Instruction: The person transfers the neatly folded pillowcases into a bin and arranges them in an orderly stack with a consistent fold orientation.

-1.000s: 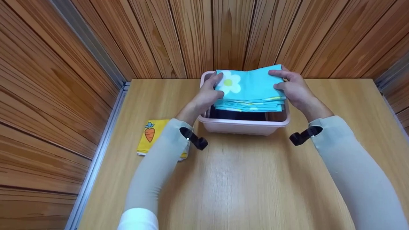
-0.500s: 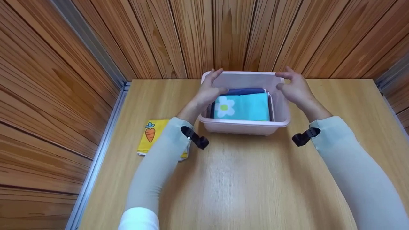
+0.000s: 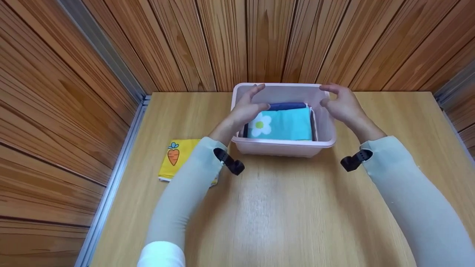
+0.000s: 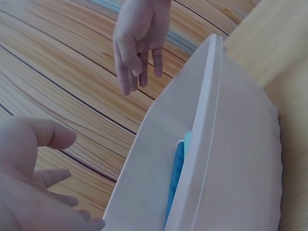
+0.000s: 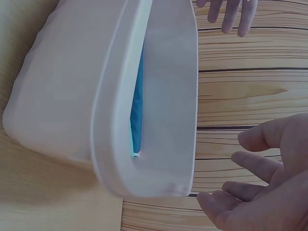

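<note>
In the head view a folded turquoise cloth (image 3: 287, 124) with a white daisy lies inside a pale pink plastic bin (image 3: 282, 148). Behind it in the bin is a dark blue folded cloth (image 3: 287, 106). My left hand (image 3: 248, 107) hovers over the bin's left side, fingers spread and holding nothing. Over the right rim my right hand (image 3: 343, 102) is likewise apart from the cloth, its fingers loose. Both wrist views show the hands (image 4: 38, 178) (image 5: 269, 178) above the rim with bare palms; the bin's wall hides most of the cloths there.
A yellow folded cloth (image 3: 179, 157) with a carrot print lies on the wooden table (image 3: 282, 211), left of the bin and partly under the left forearm. Wood-plank walls (image 3: 274, 40) rise right behind the bin and at the left. A metal rail (image 3: 111, 193) edges the table's left side.
The turquoise cloth has gone from between both hands down into the bin, and the hands have let go. Since half a second ago the left hand has shifted slightly right.
</note>
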A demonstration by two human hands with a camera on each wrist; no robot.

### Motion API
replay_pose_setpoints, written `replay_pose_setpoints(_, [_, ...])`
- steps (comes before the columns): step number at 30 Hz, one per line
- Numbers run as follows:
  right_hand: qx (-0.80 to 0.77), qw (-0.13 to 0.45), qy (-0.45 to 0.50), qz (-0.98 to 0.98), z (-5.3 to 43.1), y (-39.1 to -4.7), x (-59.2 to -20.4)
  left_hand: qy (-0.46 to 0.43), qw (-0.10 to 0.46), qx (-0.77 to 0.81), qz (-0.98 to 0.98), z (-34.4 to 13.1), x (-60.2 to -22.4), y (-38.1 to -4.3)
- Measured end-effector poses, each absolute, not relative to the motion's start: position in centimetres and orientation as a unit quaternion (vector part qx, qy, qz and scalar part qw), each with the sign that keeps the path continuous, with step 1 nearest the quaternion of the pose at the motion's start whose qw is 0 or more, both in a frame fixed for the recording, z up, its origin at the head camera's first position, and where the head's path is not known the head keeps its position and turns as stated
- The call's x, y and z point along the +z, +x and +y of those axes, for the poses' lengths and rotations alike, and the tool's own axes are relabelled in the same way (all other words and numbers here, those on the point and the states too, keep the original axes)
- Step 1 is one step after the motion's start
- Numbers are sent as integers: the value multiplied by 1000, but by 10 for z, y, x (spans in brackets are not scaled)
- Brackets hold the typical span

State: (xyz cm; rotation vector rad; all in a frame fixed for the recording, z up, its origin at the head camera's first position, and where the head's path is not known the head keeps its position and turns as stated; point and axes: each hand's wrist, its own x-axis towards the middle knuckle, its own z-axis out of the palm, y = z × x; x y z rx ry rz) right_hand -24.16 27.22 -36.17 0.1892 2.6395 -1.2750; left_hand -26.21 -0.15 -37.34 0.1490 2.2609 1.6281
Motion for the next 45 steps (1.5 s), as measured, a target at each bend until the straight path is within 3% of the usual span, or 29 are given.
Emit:
replay_pose_setpoints(7, [-379, 78, 28, 922, 273, -238, -361, 94, 155, 496, 849, 1, -370, -257])
replay_pose_setpoints(19, [-275, 27, -89, 957, 277, -225, -364, 196, 74, 267, 941, 10, -371, -243])
replay_pose_setpoints(29, [-167, 88, -156, 970, 275, -201, -376, 210, 75, 179, 958, 14, -378, -227])
replay_pose_setpoints(45, [-134, 83, -196, 968, 280, -169, -386, 243, 104, 148, 953, 0, -389, -196])
